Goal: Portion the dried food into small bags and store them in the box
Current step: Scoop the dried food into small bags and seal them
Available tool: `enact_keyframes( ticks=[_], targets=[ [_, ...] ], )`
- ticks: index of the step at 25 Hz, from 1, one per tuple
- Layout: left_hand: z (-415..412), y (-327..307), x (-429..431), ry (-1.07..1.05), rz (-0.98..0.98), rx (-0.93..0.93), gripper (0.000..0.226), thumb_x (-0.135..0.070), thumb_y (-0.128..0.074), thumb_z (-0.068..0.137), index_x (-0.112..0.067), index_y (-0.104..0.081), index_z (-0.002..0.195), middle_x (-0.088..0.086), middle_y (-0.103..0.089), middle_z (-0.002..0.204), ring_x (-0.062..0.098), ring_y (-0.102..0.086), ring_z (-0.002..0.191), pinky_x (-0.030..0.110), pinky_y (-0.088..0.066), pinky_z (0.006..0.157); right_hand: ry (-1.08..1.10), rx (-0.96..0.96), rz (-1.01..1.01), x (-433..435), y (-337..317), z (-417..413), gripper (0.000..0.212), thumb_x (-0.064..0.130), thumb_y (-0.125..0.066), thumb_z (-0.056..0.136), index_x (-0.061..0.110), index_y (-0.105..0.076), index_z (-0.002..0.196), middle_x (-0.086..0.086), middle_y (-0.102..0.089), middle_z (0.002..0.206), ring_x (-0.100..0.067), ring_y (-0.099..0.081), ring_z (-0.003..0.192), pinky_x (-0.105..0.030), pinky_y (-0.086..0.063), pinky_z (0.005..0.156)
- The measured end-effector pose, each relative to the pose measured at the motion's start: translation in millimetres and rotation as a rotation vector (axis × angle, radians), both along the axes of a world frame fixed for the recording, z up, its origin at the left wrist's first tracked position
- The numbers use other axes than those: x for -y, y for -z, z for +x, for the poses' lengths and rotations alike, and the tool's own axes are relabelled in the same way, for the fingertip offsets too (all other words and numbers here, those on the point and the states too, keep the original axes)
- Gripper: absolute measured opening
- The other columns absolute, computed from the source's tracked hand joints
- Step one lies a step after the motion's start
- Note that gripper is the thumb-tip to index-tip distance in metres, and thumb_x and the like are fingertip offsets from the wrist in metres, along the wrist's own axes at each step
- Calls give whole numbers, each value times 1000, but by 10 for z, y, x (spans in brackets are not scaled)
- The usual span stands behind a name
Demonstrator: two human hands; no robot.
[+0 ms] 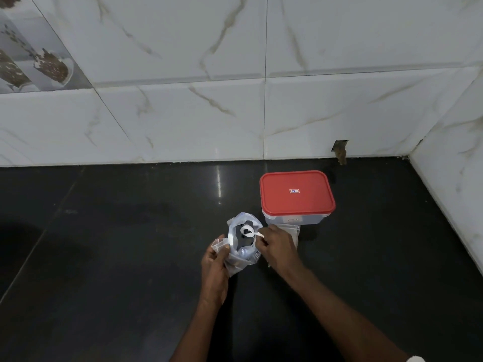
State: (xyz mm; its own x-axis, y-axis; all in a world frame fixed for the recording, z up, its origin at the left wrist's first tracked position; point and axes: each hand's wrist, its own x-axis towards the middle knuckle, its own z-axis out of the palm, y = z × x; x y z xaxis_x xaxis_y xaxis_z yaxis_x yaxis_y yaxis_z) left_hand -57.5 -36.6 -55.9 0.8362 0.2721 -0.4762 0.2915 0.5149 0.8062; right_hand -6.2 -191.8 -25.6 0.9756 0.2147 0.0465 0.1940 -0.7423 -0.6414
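Head view: left grip (215, 259) pinches a limp small bag (219, 243); right grip (277, 246) clasps a light spoon (247, 231) over the dried food (241, 241) in the soft big bag (233, 226), mid-desk (104, 257). The lidded box (298, 194) stands at one o'clock. Floppy film likely wants rim holds.

One box (296, 195), one spoon (248, 232), one large bag (241, 259), several small bags (219, 244).

Open clear bag (235, 259) of dark dried food (241, 241), red-lidded box (296, 197) closed just beside
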Motion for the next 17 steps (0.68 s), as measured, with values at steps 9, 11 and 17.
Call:
enact_keyframes(
  ticks=[9, 11, 17],
  targets=[
    [137, -62, 66, -48, -36, -1, 33, -4, -52, 100, -10, -56, 132, 20, -69, 119, 32, -70, 97, 46, -60, 78, -574, -148, -275, 186, -387, 486, 27, 12, -62, 83, 17, -56, 58, 2, -53, 59, -9, -45, 48, -30, -38, 51],
    [148, -50, 97, -52, -22, 11, 34, -3, -52, 100, -10, -56, 133, 19, -69, 118, 31, -68, 99, 49, -56, 86, -568, -261, -215, 180, -416, 576, 36, 10, -66, 82, 29, -54, 54, 6, -51, 53, -5, -39, 42, -22, -32, 48],
    [166, -2, 141, -68, 17, 8, 33, -2, -53, 99, -13, -59, 129, 25, -64, 128, 38, -63, 109, 60, -48, 98, -303, -515, 5, 142, -330, 608, 21, 5, -63, 82, 3, -64, 61, -8, -54, 54, -14, -37, 41, -26, -33, 44]
  ],
)
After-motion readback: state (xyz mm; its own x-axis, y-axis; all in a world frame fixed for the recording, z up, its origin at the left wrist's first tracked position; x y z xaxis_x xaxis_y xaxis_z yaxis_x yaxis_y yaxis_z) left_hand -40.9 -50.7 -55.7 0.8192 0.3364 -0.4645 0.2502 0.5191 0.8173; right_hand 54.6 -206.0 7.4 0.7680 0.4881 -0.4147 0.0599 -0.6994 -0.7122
